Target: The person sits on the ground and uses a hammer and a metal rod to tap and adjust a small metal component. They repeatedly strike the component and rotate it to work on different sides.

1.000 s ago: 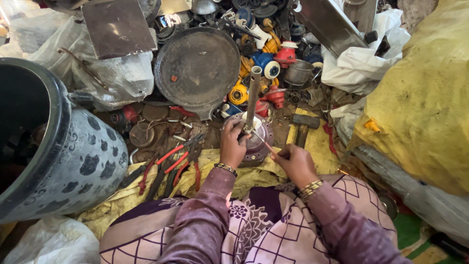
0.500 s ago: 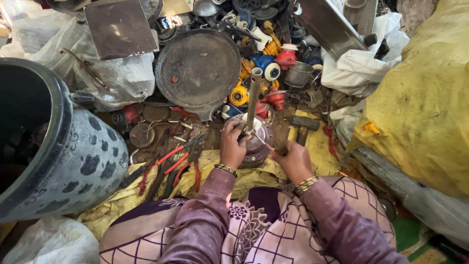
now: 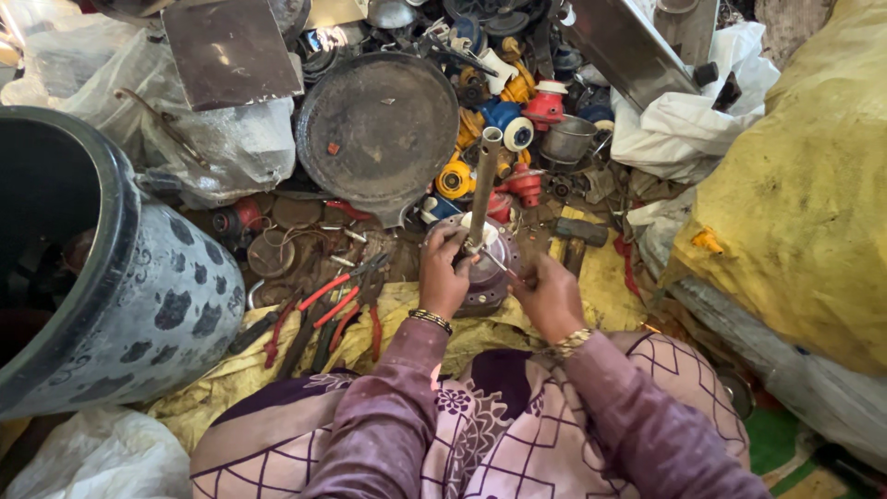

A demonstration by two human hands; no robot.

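Left hand (image 3: 443,277) grip closed on metal pipe (image 3: 482,185) — right hand (image 3: 550,296) pinching thin rod (image 3: 499,266); white sack (image 3: 688,111) beyond.

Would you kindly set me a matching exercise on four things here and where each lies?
1. barrel
2. pliers
3. round pan
4. yellow sack

A. far right
B. top middle, behind the pipe
C. far left
D. on the yellow cloth, just left of the left hand

Pairs: 1-C, 2-D, 3-B, 4-A
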